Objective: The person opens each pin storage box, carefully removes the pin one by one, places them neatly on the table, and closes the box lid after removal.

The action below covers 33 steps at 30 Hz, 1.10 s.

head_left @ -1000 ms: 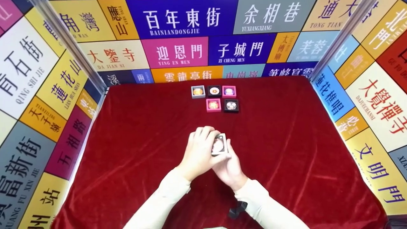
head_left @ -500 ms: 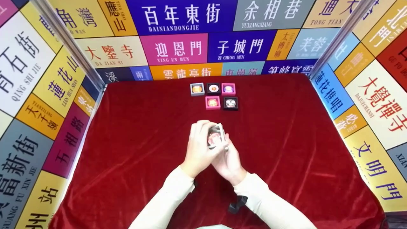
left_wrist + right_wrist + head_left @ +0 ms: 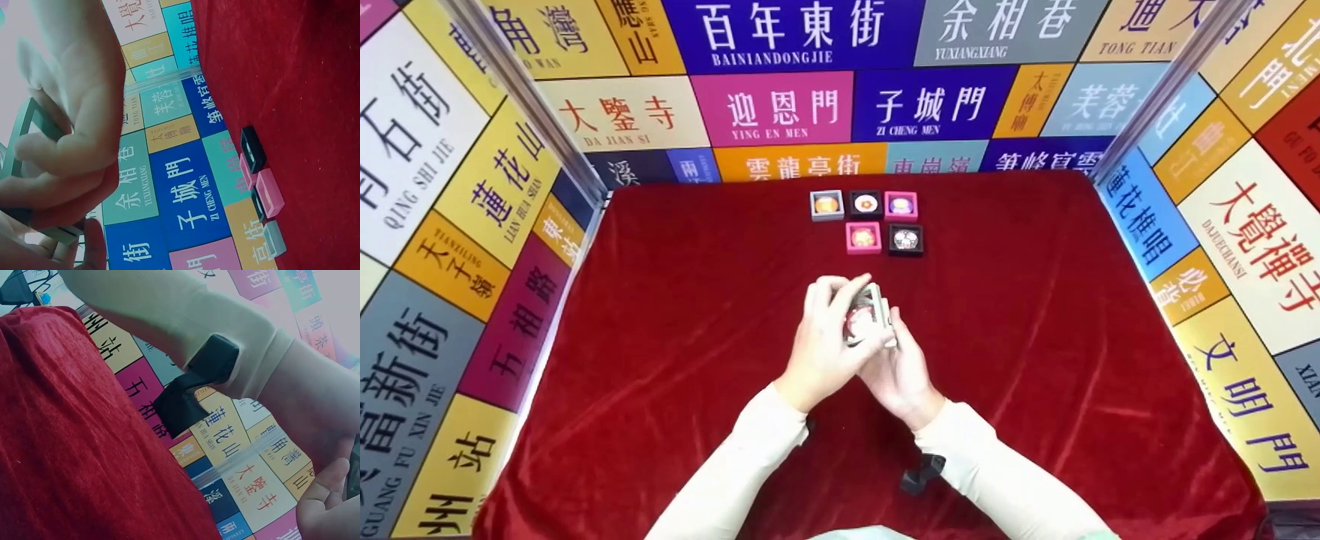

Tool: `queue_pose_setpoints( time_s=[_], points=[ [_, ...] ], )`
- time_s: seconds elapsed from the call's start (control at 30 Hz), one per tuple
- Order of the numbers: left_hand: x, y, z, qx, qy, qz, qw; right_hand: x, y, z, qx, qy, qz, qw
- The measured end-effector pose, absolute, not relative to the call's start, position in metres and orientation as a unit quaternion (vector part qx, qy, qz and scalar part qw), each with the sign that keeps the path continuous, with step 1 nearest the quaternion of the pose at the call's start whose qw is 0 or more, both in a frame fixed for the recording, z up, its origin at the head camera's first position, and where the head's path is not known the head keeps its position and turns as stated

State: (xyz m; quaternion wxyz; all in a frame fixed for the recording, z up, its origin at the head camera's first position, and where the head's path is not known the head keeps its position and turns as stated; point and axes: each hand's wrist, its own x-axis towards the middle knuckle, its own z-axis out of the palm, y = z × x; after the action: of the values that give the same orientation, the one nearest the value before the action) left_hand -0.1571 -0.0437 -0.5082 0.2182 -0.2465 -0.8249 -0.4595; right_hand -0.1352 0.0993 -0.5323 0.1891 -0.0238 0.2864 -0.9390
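Observation:
Both hands hold a small square grey box [image 3: 875,296] above the red cloth. A round red-and-white piece [image 3: 859,321] shows inside its frame. My left hand [image 3: 821,345] grips the box from the left, thumb across its near side. The right hand [image 3: 906,379] supports it from the right and below; most of its fingers are hidden in the head view. In the left wrist view, curled fingers [image 3: 62,154] wrap over the grey frame [image 3: 19,132]. Only a dark edge of the box [image 3: 354,467] appears in the right wrist view, beside some fingers [image 3: 323,498].
Several small boxes stand in two rows at the back: grey [image 3: 826,205], black [image 3: 865,204] and pink [image 3: 901,205] behind, pink [image 3: 862,238] and black [image 3: 905,239] in front. Red velvet cloth [image 3: 1035,322] covers the table. Sign-printed walls [image 3: 772,109] enclose three sides.
The grey box has shifted slightly left and away from the body, and its open face has turned further left. Both hands keep their hold. The boxes at the back stay in place.

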Motion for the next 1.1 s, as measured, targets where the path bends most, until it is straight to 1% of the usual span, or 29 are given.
queue_pose_setpoints(
  time_s=[0.33,0.5,0.67,0.83,1.1],
  points=[
    [-0.156,-0.052,-0.503,-0.249,-0.796,-0.521,0.182,-0.134,0.101,-0.529,-0.005,0.297,-0.935,0.191],
    [-0.156,-0.055,-0.502,-0.26,-0.785,-0.533,0.178,-0.135,0.103,-0.529,0.005,0.305,-0.934,0.188],
    [-0.156,-0.06,-0.5,-0.259,-0.784,-0.536,0.178,-0.137,0.105,-0.53,-0.003,0.315,-0.93,0.19],
    [-0.156,-0.066,-0.499,-0.268,-0.775,-0.546,0.175,-0.139,0.107,-0.531,0.002,0.332,-0.926,0.181],
    [-0.154,-0.074,-0.501,-0.254,-0.723,-0.629,0.132,-0.141,0.111,-0.534,-0.025,0.338,-0.924,0.174]
  ],
)
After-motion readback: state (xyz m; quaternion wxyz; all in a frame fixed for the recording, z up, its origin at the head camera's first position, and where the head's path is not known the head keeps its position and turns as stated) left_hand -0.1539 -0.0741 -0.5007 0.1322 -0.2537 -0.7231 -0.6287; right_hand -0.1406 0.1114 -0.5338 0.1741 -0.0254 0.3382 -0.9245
